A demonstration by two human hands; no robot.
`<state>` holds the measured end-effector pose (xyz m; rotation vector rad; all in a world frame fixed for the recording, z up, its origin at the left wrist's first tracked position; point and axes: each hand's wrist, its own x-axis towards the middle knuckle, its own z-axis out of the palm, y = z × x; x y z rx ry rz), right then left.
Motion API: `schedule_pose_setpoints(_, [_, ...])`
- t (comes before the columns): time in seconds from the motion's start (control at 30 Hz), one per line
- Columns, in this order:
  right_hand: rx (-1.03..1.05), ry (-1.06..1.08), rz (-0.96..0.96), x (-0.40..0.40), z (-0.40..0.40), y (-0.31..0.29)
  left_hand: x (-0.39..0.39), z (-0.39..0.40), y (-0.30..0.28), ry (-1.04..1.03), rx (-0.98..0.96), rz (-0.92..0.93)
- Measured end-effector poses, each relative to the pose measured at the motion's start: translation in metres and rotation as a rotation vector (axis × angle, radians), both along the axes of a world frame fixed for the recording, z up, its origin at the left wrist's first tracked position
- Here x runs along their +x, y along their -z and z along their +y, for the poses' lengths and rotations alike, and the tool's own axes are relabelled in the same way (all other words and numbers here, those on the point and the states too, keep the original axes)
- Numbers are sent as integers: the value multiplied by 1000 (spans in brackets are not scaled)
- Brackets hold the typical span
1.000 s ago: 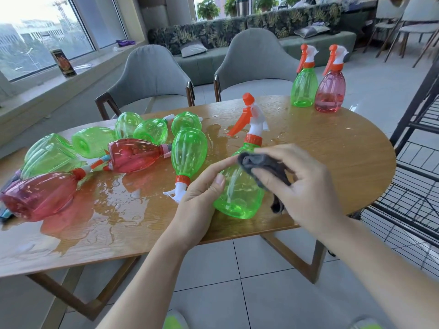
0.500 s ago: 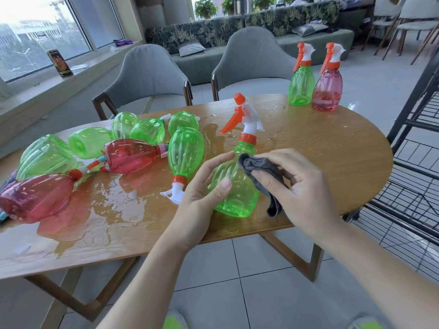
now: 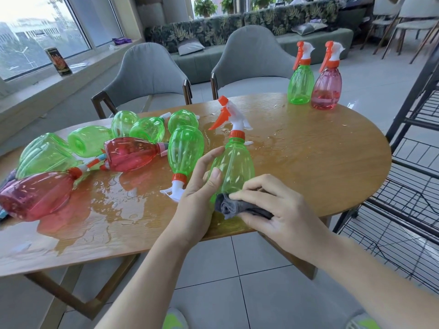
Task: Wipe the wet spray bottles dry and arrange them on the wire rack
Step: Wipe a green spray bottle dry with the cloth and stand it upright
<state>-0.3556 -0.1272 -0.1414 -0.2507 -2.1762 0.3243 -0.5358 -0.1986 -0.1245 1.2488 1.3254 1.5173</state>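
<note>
I see my left hand [image 3: 197, 200] gripping the upright green spray bottle [image 3: 234, 167]; my right hand [image 3: 282, 210] pinches a grey cloth [image 3: 231, 206] against its base.

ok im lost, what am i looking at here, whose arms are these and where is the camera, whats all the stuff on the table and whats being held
There is no machine here. The arms belong to a person, and the camera is worn on their head, looking forward and down, so you see their own two hands from above.

The left hand steadies an upright green spray bottle near the front edge of a wooden table. The right hand holds a bunched grey cloth against the bottle's lower part, wiping it.

To the left, a pile of green and red bottles lies on its side in a puddle of water. At the far right of the table, one green and one red bottle stand upright. The black wire rack beside the table is where they are meant to go.
</note>
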Motion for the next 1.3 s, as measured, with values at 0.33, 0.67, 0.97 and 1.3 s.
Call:
schedule_pose_setpoints(0.33, [-487, 134, 290, -1, 26, -30, -7, -2, 8, 67, 29, -2])
schedule_pose_setpoints(0.67, [-478, 78, 180, 4, 22, -14, -6, -2, -1, 19, 47, 147])
schedule_pose_setpoints(0.97, [-440, 83, 172, -1, 21, -18, 0, 0, 0, 1, 44, 118])
schedule_pose_setpoints(1.3, [50, 0, -20, 0, 5, -4, -3, 2, 0, -51, 48, 106])
